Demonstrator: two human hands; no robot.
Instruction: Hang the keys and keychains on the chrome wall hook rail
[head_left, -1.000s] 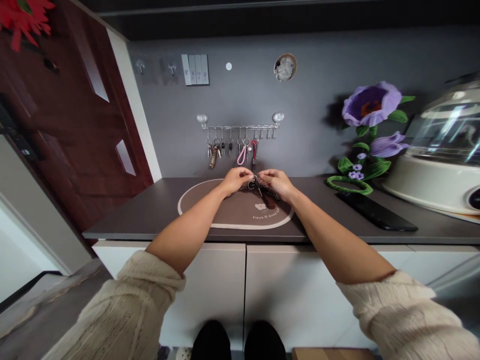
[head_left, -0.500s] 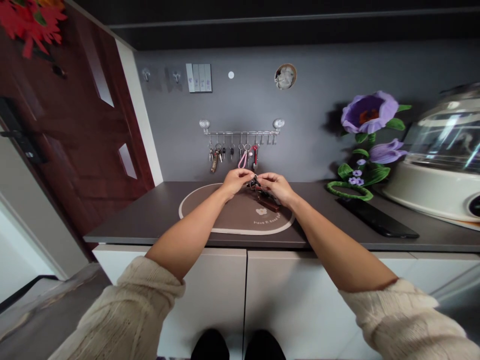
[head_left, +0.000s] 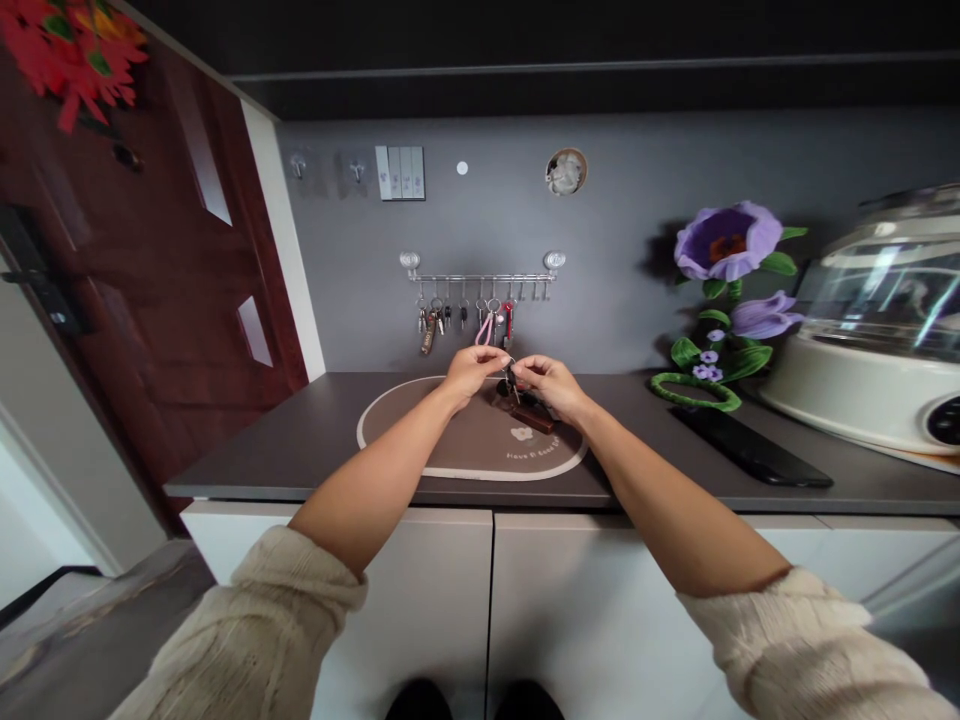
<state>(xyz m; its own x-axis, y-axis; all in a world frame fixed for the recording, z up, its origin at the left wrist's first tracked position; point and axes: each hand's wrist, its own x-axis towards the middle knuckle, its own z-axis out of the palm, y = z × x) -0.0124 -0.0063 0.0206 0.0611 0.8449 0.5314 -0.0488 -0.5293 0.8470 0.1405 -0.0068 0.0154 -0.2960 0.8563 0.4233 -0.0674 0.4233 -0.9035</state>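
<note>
My left hand (head_left: 474, 370) pinches a small metal key ring (head_left: 511, 361) between thumb and forefinger. From the other side, the fingertips of my right hand (head_left: 551, 384) close on the same ring. A dark key hangs below it between the hands. On the brown oval mat (head_left: 397, 425) under my hands lies a reddish-brown bar-shaped piece (head_left: 534, 418), beside some dark items partly hidden by my fingers. Behind the hands, several keys and a pink loop strap (head_left: 485, 328) hang from a clear hook rail (head_left: 484, 278) on the wall.
A black phone (head_left: 750, 447) lies on the counter to the right, by purple fabric flowers (head_left: 727, 245) on a green ring base. Farther right stands a cream appliance (head_left: 855, 380) with a clear dome. At the left is a dark red door (head_left: 187, 300). A black cabinet overhangs the wall.
The view has tilted up slightly, so everything sits a little lower. Both hands keep hold of the ring, and the dark key under it now hangs more plainly in sight.
</note>
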